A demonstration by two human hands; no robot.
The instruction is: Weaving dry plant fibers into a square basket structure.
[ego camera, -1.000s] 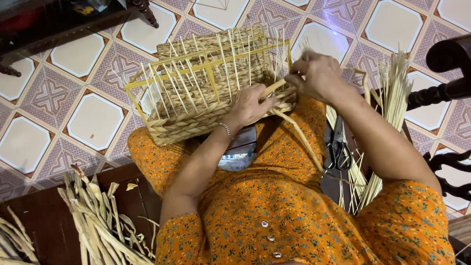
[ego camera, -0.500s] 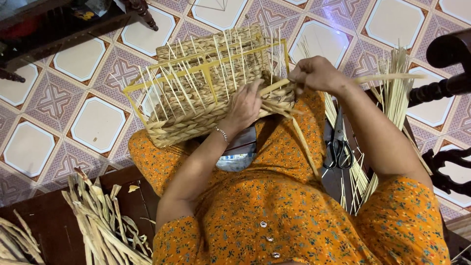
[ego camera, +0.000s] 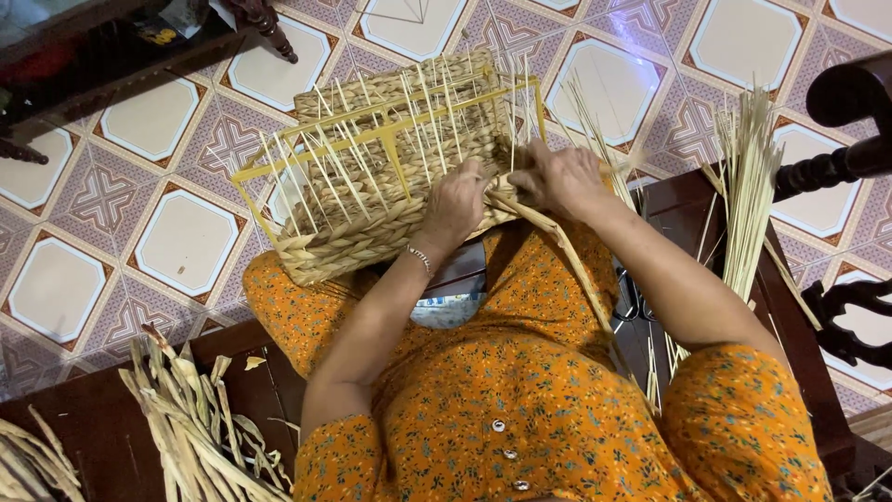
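One half-woven basket (ego camera: 390,177) rests on the person's lap, its pale upright stakes held by one yellow frame. Two hands work its near edge: the left hand (ego camera: 455,200) presses the rim, fingers curled, and the right hand (ego camera: 562,177) pinches one flat fibre strand (ego camera: 567,260). One bundle of reeds (ego camera: 748,186) stands at right. Pulling too hard could probably snap the strand or bend the stakes.

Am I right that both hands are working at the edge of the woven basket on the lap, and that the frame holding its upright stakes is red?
Not quite: the frame is yellow, as the head view shows. Otherwise yes: the left hand and right hand are both at the edge of the woven basket on the lap.
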